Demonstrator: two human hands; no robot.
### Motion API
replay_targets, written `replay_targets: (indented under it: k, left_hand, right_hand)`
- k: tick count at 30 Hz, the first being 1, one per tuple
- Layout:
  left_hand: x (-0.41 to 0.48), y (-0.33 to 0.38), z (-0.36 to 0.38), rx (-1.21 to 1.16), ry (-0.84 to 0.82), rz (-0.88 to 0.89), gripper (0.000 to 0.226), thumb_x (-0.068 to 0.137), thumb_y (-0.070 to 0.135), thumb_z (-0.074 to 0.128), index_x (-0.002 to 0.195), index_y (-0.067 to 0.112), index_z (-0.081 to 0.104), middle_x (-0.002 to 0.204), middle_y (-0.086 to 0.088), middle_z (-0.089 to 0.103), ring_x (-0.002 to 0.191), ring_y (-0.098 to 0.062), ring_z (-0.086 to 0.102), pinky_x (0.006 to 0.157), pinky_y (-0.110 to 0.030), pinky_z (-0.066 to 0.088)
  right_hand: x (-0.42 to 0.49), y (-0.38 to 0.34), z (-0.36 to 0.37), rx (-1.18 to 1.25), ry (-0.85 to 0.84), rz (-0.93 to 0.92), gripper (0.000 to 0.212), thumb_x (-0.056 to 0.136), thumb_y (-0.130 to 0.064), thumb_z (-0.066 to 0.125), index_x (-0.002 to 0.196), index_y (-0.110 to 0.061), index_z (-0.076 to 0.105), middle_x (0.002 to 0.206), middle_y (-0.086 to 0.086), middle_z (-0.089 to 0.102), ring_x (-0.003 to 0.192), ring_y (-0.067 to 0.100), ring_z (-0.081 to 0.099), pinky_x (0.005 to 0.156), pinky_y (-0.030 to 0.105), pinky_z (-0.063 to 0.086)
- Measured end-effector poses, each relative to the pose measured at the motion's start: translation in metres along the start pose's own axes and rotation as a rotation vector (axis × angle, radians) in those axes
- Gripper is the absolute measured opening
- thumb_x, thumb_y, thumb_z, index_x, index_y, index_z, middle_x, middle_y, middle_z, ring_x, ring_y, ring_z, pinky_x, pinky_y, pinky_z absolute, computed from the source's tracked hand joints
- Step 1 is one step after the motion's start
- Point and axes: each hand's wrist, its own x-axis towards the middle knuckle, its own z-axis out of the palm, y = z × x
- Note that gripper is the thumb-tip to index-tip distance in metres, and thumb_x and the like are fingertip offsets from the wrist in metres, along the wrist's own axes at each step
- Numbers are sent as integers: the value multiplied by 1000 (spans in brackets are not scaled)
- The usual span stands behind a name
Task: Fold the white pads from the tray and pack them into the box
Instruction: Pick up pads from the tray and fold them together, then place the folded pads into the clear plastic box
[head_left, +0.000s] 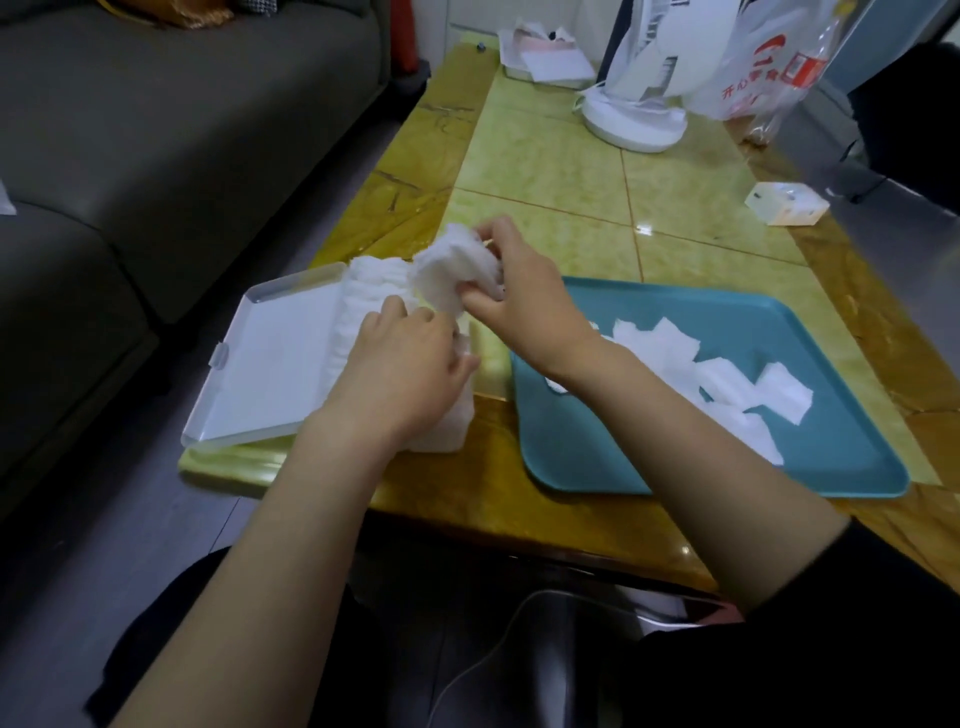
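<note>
Two hands: right hand (524, 291) pinches one pad (447, 270); left hand (405, 358) covers one box (270, 364) stack (366, 296), grip unclear (one tray (841, 452)).

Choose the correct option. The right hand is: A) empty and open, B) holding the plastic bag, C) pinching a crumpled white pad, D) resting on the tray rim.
C: the right hand pinches a crumpled pad over the box, left of the tray.
</note>
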Motion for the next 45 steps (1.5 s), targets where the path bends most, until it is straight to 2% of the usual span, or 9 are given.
replay_targets:
  k: [7,12,16,21,26,30,34,40,45]
  left_hand:
    - [-6,-7,-5,-69,-12,16,45,96,42,40,134,19,46,140,0,47,120,-27,37,92,-36,29]
    - [-8,-7,-6,-75,-37,-21,45,95,43,43,132,18,46,129,-5,52,121,-26,37,92,-36,29]
    - [-9,-8,-10,-142,-21,-30,45,95,37,46,136,19,43,127,-6,53,121,-26,38,91,-35,31]
    - [-9,-8,-11,-182,-16,-46,44,94,35,48,134,16,46,126,-8,52,120,-26,39,93,-36,33]
    - [-9,-8,-9,-190,-28,-77,43,94,36,51,129,13,48,122,-10,49,118,-26,39,92,-34,33]
    - [-8,-8,-9,-195,-36,-99,43,93,38,53,129,14,50,125,-9,46,120,-25,39,94,-34,33]
    - [-9,-6,-9,-166,-22,-113,42,94,39,51,129,15,49,127,-9,46,121,-26,39,95,-35,33]
    - [-10,8,-10,-185,150,-70,30,97,32,47,122,16,51,125,-6,49,117,-25,43,92,-35,34]
    - [-11,43,4,-199,148,198,25,98,22,44,121,14,51,121,-6,50,114,-26,44,91,-34,31]
  right_hand:
    - [26,-6,3,-464,-348,-73,37,81,-20,64,116,-11,52,100,10,61,87,26,51,65,30,28]
    - [40,-21,7,-739,-506,-127,28,83,-20,63,110,-13,60,103,8,61,97,27,54,65,28,30]
    - [45,-27,7,-695,-581,-156,9,80,-10,56,72,-6,53,72,14,52,68,26,41,56,32,26]
    - [41,-27,5,-652,-571,-167,18,85,-10,52,76,4,60,76,20,61,68,31,46,62,40,38]
    - [20,-8,16,-600,-518,-147,27,84,-3,49,60,-17,50,75,10,63,64,21,44,56,32,29]
    - [17,0,16,-527,-605,-97,26,85,1,46,95,-9,67,91,10,68,75,22,52,65,30,36]
    - [13,3,9,-462,-571,-137,26,82,7,42,86,-11,61,88,13,61,84,27,53,78,42,43]
    - [-14,49,-28,-319,-151,74,32,93,2,42,120,-7,55,123,8,56,115,14,49,89,6,31]
    - [-24,95,-49,-501,-345,304,48,93,-14,51,139,-11,38,142,9,44,129,23,41,102,26,30]
